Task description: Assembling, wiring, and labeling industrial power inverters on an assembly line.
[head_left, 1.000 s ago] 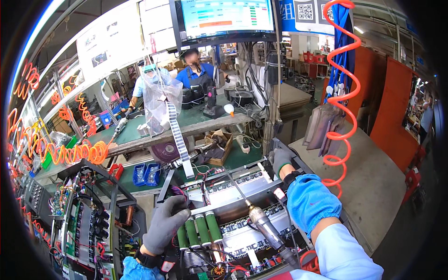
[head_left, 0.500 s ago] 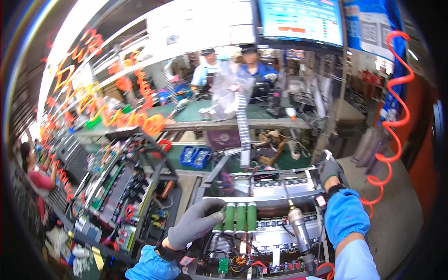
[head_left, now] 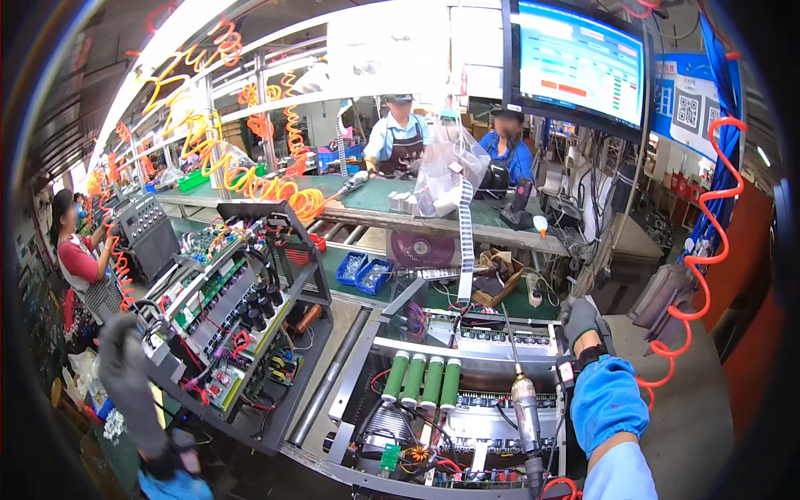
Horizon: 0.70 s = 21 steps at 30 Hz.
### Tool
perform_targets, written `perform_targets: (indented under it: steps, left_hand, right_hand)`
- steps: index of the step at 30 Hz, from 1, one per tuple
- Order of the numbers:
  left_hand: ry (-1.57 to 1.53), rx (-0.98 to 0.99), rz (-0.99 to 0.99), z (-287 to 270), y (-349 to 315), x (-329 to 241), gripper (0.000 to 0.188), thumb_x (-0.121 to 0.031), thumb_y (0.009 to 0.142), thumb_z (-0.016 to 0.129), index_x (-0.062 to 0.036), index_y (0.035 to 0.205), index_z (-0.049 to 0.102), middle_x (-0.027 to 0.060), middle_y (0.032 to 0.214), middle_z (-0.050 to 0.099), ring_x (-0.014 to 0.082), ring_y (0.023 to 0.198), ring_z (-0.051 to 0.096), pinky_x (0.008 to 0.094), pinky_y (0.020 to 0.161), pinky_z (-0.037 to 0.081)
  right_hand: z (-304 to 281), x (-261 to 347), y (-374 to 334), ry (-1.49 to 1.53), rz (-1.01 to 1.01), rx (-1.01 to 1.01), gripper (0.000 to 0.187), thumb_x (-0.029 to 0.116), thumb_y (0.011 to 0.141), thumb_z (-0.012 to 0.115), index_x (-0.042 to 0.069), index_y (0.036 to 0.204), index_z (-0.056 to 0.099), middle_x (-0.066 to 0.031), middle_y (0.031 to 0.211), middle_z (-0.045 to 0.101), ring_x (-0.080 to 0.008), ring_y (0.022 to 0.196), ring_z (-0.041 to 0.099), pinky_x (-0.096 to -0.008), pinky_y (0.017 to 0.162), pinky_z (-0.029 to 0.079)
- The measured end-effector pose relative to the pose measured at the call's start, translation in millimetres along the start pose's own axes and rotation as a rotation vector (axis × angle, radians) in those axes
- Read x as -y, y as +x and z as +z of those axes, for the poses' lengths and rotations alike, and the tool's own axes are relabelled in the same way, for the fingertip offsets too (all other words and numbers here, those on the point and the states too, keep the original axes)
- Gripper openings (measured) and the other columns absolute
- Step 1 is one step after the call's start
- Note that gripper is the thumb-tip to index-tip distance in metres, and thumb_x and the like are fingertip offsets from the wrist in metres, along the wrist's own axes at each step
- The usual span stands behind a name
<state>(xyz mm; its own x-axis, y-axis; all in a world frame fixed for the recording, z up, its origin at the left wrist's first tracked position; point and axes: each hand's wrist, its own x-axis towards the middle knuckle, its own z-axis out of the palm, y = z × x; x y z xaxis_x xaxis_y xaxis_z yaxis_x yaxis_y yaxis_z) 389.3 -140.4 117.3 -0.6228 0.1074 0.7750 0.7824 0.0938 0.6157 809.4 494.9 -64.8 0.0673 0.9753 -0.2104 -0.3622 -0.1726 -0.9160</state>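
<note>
In front of me lies an open metal equipment chassis (head_left: 500, 357) holding circuit boards and wiring. Several green cylindrical resistors (head_left: 413, 379) stand in a row inside it. A power screwdriver (head_left: 527, 408) with a long thin bit lies over its right part, bit pointing away. My gloved right hand (head_left: 583, 321) is closed at the far right corner of the chassis; what its fingers hold is hidden. My gloved left hand (head_left: 125, 367) is out at the left, beside a second open chassis (head_left: 233, 317). It is smeared by motion, so its fingers cannot be read.
Blue bins (head_left: 372, 277) of small parts and a cardboard box (head_left: 500, 279) sit beyond the chassis. A metal roller (head_left: 329, 379) runs between the two units. A red coiled hose (head_left: 692, 258) hangs at right. Two people stand across the green bench (head_left: 375, 200); another is at far left.
My left hand has left the green resistors and swung far left, past the second chassis. The right hand stays at the far right corner. The whole view has shifted.
</note>
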Motion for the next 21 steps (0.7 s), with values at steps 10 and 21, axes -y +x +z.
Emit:
perform_targets:
  steps: [10,21]
  left_hand:
    - [0.587,0.181,0.713,-67.5,78.2,172.6,0.024,-0.022,0.094,0.053,-0.0018,0.099,0.065,0.0132,0.095,0.066,0.0297,0.091,0.064,0.0413,0.082,0.05]
    - [0.169,-0.016,0.582,-80.0,88.1,189.2,0.024,-0.026,0.088,0.061,-0.0095,0.071,0.064,0.0094,0.069,0.059,0.0271,0.07,0.059,0.0411,0.076,0.043]
  right_hand:
    - [94.7,97.9,-240.3,-0.192,-0.166,0.52,0.017,0.004,0.081,0.06,0.01,0.097,0.058,0.006,0.066,0.049,-0.0023,0.05,0.04,-0.02,0.04,0.028]
    - [154.8,-35.0,-552.3,-0.258,-0.268,0.587,0.032,0.02,0.096,0.06,0.003,0.122,0.054,0.0012,0.084,0.059,-0.0075,0.062,0.052,-0.022,0.047,0.039]
